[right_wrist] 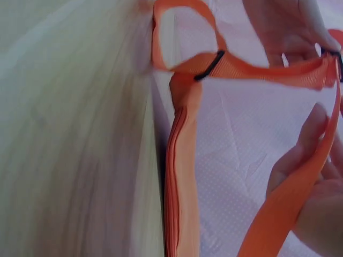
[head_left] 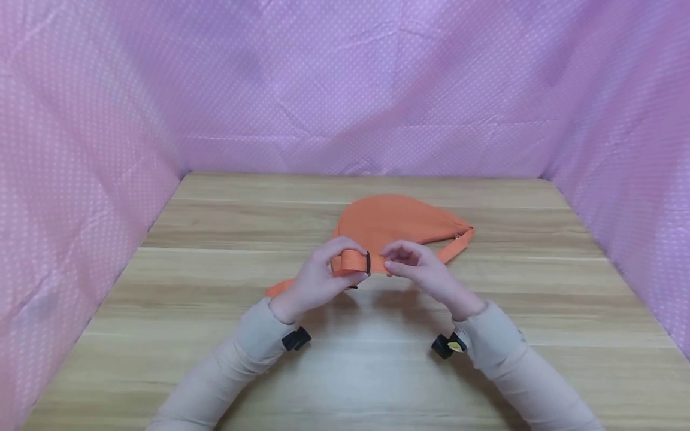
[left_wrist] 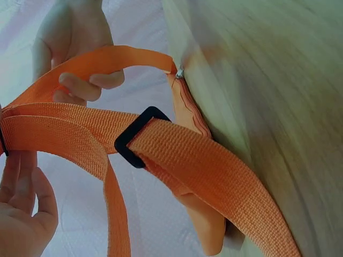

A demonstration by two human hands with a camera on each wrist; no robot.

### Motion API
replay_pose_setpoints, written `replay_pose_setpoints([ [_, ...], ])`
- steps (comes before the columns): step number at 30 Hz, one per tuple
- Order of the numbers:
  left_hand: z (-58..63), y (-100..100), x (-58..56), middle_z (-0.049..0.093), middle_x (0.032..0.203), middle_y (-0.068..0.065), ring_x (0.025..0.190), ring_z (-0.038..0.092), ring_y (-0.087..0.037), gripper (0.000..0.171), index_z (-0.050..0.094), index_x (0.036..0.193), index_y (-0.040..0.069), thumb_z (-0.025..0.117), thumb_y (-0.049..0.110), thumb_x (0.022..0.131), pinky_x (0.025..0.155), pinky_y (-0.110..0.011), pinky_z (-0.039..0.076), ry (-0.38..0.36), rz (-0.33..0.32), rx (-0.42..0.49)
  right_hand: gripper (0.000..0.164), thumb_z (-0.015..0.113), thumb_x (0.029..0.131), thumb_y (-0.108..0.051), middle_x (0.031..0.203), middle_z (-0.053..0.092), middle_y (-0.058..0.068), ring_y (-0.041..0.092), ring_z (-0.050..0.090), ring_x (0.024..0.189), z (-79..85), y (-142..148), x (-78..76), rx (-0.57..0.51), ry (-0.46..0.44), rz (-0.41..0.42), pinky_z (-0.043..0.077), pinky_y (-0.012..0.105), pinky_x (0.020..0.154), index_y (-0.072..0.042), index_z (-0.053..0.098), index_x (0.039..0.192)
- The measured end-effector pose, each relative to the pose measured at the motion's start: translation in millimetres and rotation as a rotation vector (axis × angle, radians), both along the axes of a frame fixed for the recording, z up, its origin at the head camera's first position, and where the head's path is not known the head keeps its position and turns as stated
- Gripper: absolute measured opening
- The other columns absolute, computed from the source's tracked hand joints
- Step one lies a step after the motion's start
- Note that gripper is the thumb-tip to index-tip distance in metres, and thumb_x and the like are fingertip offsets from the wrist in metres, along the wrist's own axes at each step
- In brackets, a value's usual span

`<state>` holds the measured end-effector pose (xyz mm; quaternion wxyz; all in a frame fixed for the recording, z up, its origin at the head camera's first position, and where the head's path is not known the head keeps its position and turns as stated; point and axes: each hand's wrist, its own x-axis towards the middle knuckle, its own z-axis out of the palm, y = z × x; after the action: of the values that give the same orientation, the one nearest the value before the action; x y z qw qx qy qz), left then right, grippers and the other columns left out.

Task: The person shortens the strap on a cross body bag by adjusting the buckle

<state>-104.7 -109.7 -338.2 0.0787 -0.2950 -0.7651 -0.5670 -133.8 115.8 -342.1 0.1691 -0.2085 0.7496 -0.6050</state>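
Note:
An orange bag (head_left: 393,215) with a zipper (right_wrist: 172,160) along its edge lies on the table, its orange webbing strap (left_wrist: 209,166) raised in front of it. My left hand (head_left: 318,278) grips a looped part of the strap beside a black slider buckle (head_left: 368,263), thumb below and fingers above. To the right, my right hand (head_left: 420,269) holds the strap between thumb and bent fingers. A second black buckle (left_wrist: 142,136) sits lower on the strap, apart from both hands. In the right wrist view, the left hand (right_wrist: 289,32) is partly cut off.
The bag and hands are over a wood-grain table (head_left: 350,371). Pink dotted cloth (head_left: 366,90) hangs behind the table and along both sides. A small black wrist camera (head_left: 296,339) is on the left sleeve, another camera (head_left: 443,346) on the right.

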Motion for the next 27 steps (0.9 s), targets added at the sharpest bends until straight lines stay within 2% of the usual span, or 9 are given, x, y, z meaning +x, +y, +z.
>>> replay_pose_setpoints([
  [3,-0.1,-1,-0.8,0.062,0.102,-0.004,0.097,0.055,-0.016,0.029,0.063,0.102,0.008,0.076,0.001,0.077,0.088,-0.032,0.046,-0.007,0.003,-0.003,0.026,0.062,0.091,-0.010,0.093,0.063,-0.001,0.009,0.061,0.084,-1.6,5,-3.1,-0.010,0.008,0.007,0.052,0.026,0.077,0.004,0.056,0.112],
  [9,0.1,-3,-2.9,0.062,0.102,-0.004,0.095,0.055,-0.017,0.029,0.062,0.102,0.009,0.076,0.002,0.077,0.086,-0.036,0.047,-0.019,0.002,-0.005,0.016,0.063,0.090,-0.011,0.094,0.063,-0.004,0.008,0.059,0.085,-1.2,9,-5.2,-0.011,0.003,-0.010,0.050,0.023,0.075,-0.011,0.062,0.106],
  [18,5.2,-3,-6.7,0.062,0.101,-0.004,0.091,0.055,-0.018,0.030,0.062,0.104,0.009,0.076,0.004,0.078,0.082,-0.040,0.047,-0.038,0.003,-0.035,0.025,0.066,0.088,-0.010,0.090,0.064,-0.004,0.010,0.059,0.083,6.6,0,-7.2,-0.020,-0.031,-0.042,0.050,0.022,0.072,0.003,0.058,0.107],
  [23,5.1,-3,-7.4,0.061,0.101,-0.005,0.093,0.056,-0.017,0.029,0.062,0.105,0.007,0.074,0.002,0.079,0.085,-0.035,0.048,-0.043,-0.014,-0.040,0.014,0.064,0.089,-0.004,0.090,0.064,-0.005,0.009,0.060,0.083,8.2,-3,-6.8,-0.042,-0.043,-0.051,0.050,0.021,0.073,-0.007,0.061,0.102],
  [25,4.2,-3,-6.8,0.061,0.102,-0.005,0.094,0.055,-0.017,0.029,0.061,0.105,0.007,0.074,0.001,0.079,0.087,-0.036,0.048,-0.064,-0.017,-0.023,0.015,0.062,0.089,-0.003,0.092,0.064,-0.007,0.008,0.060,0.084,7.6,-4,-6.3,-0.048,-0.051,-0.052,0.051,0.021,0.074,-0.008,0.061,0.103],
  [27,4.0,-2,-5.8,0.060,0.103,-0.006,0.095,0.055,-0.017,0.031,0.061,0.107,0.006,0.074,0.001,0.079,0.088,-0.037,0.049,-0.093,-0.020,0.004,0.017,0.062,0.089,-0.002,0.092,0.064,-0.009,0.007,0.060,0.085,6.8,-4,-5.2,-0.051,-0.063,-0.052,0.051,0.021,0.075,-0.002,0.059,0.106],
])
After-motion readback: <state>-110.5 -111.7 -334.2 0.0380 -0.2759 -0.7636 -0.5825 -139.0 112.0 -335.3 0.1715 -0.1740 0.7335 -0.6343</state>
